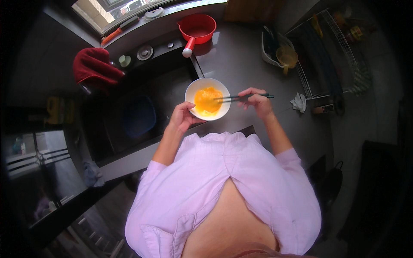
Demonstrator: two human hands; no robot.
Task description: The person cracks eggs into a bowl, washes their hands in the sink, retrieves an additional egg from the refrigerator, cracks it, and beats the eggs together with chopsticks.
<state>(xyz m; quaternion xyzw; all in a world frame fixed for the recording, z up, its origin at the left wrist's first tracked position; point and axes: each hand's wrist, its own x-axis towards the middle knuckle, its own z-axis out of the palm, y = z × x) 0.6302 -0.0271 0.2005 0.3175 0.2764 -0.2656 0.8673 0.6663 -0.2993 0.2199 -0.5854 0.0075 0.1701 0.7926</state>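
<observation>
My left hand (184,116) holds a white bowl (225,111) at its lower left, the thumb over the rim and the fingers beneath. Inside the bowl lies yellow-orange beaten egg (205,100). A pair of dark chopsticks with metallic lower parts (246,96) is gripped in my right hand (255,102), to the right of the bowl. Their tips are in the egg and look blurred. The bowl is in front of my body, near the right edge of the sink (171,80).
A red dipper (201,37) stands behind the bowl. A dark red cloth (96,67) hangs at the left, and a blue basin (139,116) is in the sink. On the right are a white basket (267,53), a yellowish cup (287,57), crumpled tissue (299,103) and a wire rack (303,80).
</observation>
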